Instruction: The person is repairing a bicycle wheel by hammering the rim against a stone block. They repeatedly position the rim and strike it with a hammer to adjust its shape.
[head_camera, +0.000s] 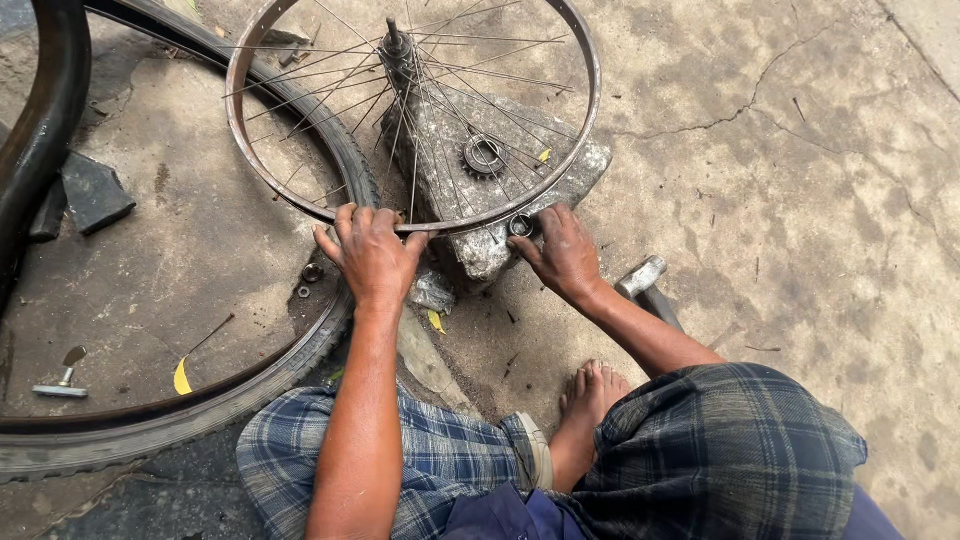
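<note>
A bare spoked bicycle wheel rim (590, 70) stands tilted with its hub (397, 48) resting over a grey stone block (500, 245). My left hand (372, 252) grips the rim's near edge, fingers curled over it. My right hand (562, 250) rests on the stone beside the rim, fingertips at a small metal ring (520, 225). A toothed sprocket (484, 156) lies on the stone behind the spokes.
A black bicycle tyre (200, 400) lies on the concrete at the left. A hammer (645, 280) lies by my right forearm. Small nuts (312, 273) sit near the tyre, a metal valve piece (60, 385) at far left. My bare foot (590, 395) is between my knees.
</note>
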